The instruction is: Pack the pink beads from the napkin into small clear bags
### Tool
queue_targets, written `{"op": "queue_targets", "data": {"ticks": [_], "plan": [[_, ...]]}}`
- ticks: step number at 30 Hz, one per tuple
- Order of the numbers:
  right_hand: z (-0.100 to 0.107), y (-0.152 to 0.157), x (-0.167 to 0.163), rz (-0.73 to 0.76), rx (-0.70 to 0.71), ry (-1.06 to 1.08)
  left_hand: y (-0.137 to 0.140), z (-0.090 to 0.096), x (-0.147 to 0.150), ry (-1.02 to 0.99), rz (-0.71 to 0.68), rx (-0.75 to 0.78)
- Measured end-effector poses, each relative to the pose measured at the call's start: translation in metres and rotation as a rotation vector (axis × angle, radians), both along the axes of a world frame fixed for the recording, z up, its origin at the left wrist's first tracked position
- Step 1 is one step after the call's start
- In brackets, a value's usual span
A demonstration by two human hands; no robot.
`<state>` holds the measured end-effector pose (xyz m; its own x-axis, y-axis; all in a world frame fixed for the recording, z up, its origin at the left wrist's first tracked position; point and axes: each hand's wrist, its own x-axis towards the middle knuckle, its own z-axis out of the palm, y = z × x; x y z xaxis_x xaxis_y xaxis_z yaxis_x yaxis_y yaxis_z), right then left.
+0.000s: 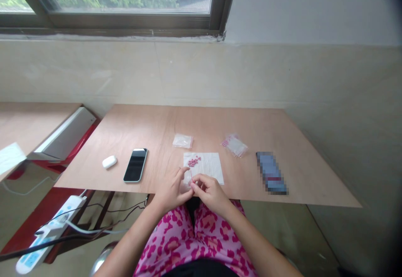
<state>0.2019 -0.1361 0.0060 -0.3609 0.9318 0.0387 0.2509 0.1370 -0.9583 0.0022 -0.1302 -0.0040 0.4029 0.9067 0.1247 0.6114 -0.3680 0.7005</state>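
Observation:
Just above the table's front edge, my two hands meet at the fingertips. My right hand [210, 191] is closed in a pinch on a thin red string [191, 175]. The string rises from that pinch toward the index fingertip of my left hand [174, 190], whose thumb presses in close to the right fingertips. Something tiny at the pinch is too small to make out. Several small pink beads [194, 161] lie loose on a white sheet of paper [212, 166] just beyond my hands. The left fingers partly cover the near-left part of the sheet.
Two clear plastic bags [182, 141] [236, 146] lie behind the paper. A phone [136, 165] and a white earbud case [109, 162] are on the left; a blurred-out phone [271, 173] is on the right. A power strip [52, 233] with cables sits below the table [251, 122].

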Motion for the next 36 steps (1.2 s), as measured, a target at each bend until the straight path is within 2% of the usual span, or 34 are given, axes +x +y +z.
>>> {"op": "queue_targets", "data": {"ticks": [10, 13, 18, 20, 25, 30, 36], "plan": [[-0.001, -0.001, 0.002, 0.000, 0.047, -0.054, 0.001, 0.004, -0.002, 0.019, -0.015, -0.017], [-0.002, -0.001, 0.002, 0.007, -0.031, -0.001, 0.000, 0.005, -0.002, 0.012, -0.030, -0.003], [-0.007, -0.005, -0.001, 0.103, -0.273, 0.072, -0.002, 0.004, -0.002, 0.020, -0.066, 0.018], [-0.009, -0.006, -0.001, 0.139, -0.308, 0.087, -0.001, 0.004, -0.003, 0.033, -0.073, 0.014], [-0.012, -0.007, -0.002, 0.135, -0.315, 0.102, 0.001, 0.005, -0.006, 0.032, -0.081, -0.018], [-0.008, -0.008, -0.002, 0.205, -0.326, 0.075, -0.003, 0.007, -0.002, 0.011, -0.128, -0.063], [-0.007, -0.010, -0.003, 0.193, -0.151, -0.003, -0.003, 0.007, 0.000, -0.017, -0.156, -0.067]]}}
